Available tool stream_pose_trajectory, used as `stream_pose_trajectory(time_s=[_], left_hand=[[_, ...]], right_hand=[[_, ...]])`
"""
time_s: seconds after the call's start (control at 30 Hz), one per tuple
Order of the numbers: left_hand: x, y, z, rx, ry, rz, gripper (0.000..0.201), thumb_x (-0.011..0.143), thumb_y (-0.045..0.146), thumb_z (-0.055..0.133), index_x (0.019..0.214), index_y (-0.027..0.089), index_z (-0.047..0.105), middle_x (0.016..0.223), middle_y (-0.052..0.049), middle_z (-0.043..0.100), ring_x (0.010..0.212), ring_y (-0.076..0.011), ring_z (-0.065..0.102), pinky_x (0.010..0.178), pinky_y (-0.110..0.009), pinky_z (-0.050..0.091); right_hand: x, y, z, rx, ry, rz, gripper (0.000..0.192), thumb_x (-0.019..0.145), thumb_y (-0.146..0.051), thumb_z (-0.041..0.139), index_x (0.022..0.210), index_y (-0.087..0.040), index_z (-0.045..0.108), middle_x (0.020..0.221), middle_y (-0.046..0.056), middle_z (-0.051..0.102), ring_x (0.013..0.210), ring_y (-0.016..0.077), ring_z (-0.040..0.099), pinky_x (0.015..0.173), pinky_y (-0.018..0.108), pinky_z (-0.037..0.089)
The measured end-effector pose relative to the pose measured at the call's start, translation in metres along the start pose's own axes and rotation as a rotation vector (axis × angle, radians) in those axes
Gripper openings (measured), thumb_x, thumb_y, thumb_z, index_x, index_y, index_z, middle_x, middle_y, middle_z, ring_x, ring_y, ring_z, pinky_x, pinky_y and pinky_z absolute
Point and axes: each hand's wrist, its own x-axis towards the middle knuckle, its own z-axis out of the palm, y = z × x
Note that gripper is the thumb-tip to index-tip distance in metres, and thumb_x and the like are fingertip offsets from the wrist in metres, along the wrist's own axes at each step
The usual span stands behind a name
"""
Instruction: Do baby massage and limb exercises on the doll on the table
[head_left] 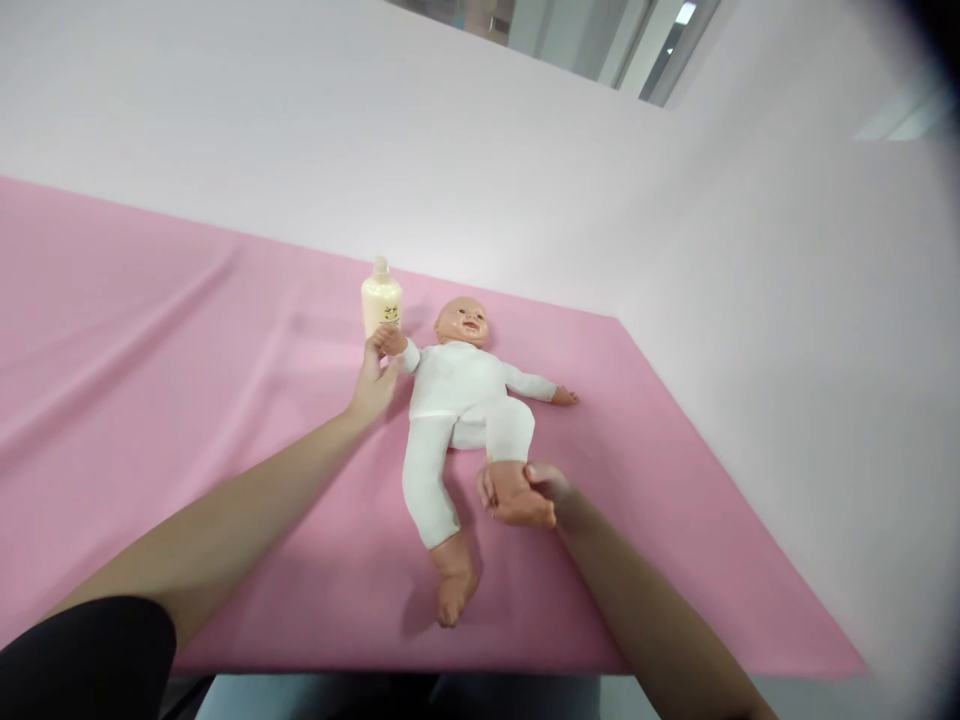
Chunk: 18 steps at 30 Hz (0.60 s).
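Note:
A baby doll (pixel 459 378) with a white cloth body lies on its back on a pink sheet, head away from me. My left hand (pixel 373 385) is closed around the doll's hand at the left. Around the ankle of the doll's leg on the right, my right hand (pixel 546 480) is wrapped, with that leg bent and raised; some fingers are hidden behind it. The doll's other leg is stretched toward me. Just behind my left hand stands a bottle (pixel 381 298) of pale yellow liquid with a pump-like or capped top.
The pink sheet (pixel 300 560) covers the table, with folds at the left. White walls (pixel 300 120) rise behind and on the right. A window opening (pixel 555 40) is at the top. The table's front edge lies close to my body.

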Motion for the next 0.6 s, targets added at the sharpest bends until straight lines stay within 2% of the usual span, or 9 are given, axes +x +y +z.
stream_pose_trajectory(time_s=[0.13,0.2,0.3,0.37,0.6], left_hand=[[0.008,-0.009,-0.004,-0.228,0.157,-0.208,0.045,0.083,0.046,0.059,0.120,0.034,0.036,0.138,-0.007,0.041,0.120,-0.0214,0.051,0.086,-0.036,0.053],[0.010,-0.010,-0.005,-0.268,0.259,-0.316,0.038,0.083,0.046,0.059,0.112,0.033,0.038,0.134,-0.006,0.044,0.114,-0.0215,0.055,0.078,-0.036,0.056],[0.011,-0.011,-0.006,-0.292,0.362,-0.448,0.028,0.085,0.045,0.055,0.101,0.030,0.038,0.127,-0.007,0.050,0.104,-0.0217,0.061,0.071,-0.037,0.058],[0.011,-0.012,-0.007,-0.302,0.381,-0.478,0.025,0.086,0.044,0.054,0.098,0.029,0.038,0.124,-0.007,0.052,0.100,-0.0213,0.062,0.070,-0.038,0.058],[0.010,-0.015,-0.007,-0.291,0.356,-0.433,0.025,0.086,0.044,0.054,0.100,0.030,0.038,0.129,-0.007,0.050,0.103,-0.0220,0.062,0.072,-0.039,0.058]], right_hand=[[-0.002,-0.012,0.008,-0.242,-0.201,0.329,0.056,0.061,-0.053,0.076,0.093,-0.009,0.065,0.089,0.009,0.065,0.086,0.0201,0.062,0.079,0.029,0.047],[-0.003,-0.017,0.011,-0.322,-0.235,0.403,0.045,0.066,-0.046,0.076,0.092,-0.010,0.066,0.087,0.007,0.065,0.085,0.0182,0.062,0.079,0.028,0.048],[-0.002,-0.021,0.014,-0.356,-0.241,0.430,0.037,0.072,-0.040,0.073,0.093,-0.010,0.067,0.088,0.005,0.066,0.084,0.0152,0.061,0.080,0.027,0.048],[-0.002,-0.021,0.016,-0.378,-0.230,0.452,0.038,0.072,-0.040,0.073,0.094,-0.011,0.067,0.089,0.005,0.066,0.085,0.0150,0.060,0.081,0.028,0.047],[-0.004,-0.024,0.013,-0.356,-0.217,0.486,0.040,0.066,-0.044,0.076,0.089,-0.012,0.066,0.089,0.005,0.067,0.090,0.0181,0.062,0.084,0.030,0.046]])
